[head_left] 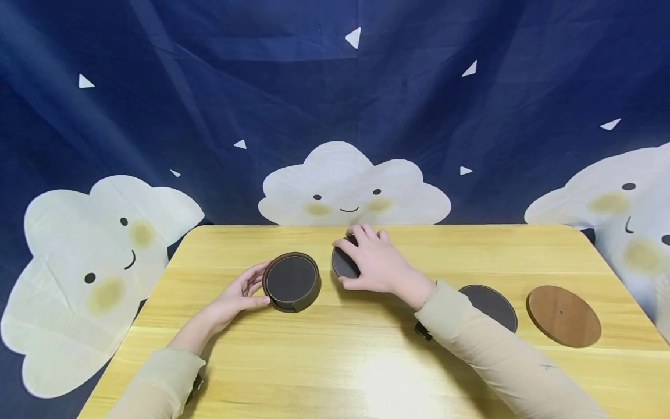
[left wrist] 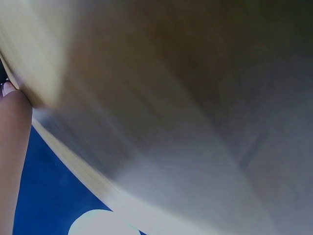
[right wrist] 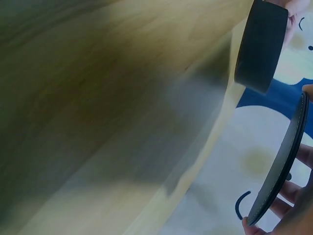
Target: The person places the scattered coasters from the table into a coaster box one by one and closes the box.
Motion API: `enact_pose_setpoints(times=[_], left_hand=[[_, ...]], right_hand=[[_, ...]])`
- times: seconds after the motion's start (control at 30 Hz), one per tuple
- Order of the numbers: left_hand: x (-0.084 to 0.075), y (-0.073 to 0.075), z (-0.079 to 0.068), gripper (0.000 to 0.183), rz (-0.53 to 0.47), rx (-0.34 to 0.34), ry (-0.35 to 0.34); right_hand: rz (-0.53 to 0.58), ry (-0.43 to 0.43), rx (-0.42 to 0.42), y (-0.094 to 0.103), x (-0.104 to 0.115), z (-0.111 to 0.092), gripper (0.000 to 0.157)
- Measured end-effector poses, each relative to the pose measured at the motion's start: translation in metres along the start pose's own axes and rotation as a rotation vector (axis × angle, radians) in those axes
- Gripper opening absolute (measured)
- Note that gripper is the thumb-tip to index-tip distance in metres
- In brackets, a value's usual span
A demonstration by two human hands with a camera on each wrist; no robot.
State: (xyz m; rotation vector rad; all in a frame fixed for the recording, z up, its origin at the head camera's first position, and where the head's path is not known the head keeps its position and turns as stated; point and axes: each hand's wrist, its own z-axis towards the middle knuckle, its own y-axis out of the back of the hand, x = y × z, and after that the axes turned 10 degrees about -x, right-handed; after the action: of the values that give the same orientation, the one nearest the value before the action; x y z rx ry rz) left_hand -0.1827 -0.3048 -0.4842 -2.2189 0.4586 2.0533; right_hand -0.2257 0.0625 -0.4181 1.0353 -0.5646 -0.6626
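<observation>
My left hand (head_left: 235,297) grips the left side of a round, dark coaster holder (head_left: 306,301), its thumb at the near edge. Inside the holder lies a dark stitched coaster (head_left: 291,277). To the right of it, my right hand (head_left: 381,263) holds another round, dark coaster (head_left: 343,263) by its edge, partly covering it from above. The right wrist view has this coaster (right wrist: 282,161) tilted and raised off the tabletop, apart from the holder (right wrist: 261,46). Only a strip of the left hand (left wrist: 14,127) enters the left wrist view.
A dark coaster (head_left: 494,305) lies on the wooden table (head_left: 314,366), partly behind the right sleeve. Right of it is a brown round disc (head_left: 564,316) with a small mark in its middle. A blue cloud-print cloth (head_left: 293,87) hangs behind the table's far edge.
</observation>
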Motion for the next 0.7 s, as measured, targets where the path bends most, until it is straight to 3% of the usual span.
enact_pose_setpoints(times=[0.7], left_hand=[[-0.002,0.002,-0.001,0.089,0.003,-0.005,0.014]], right_hand=[[0.067,0.054,-0.001,-0.018,0.035,0.027,0.071]])
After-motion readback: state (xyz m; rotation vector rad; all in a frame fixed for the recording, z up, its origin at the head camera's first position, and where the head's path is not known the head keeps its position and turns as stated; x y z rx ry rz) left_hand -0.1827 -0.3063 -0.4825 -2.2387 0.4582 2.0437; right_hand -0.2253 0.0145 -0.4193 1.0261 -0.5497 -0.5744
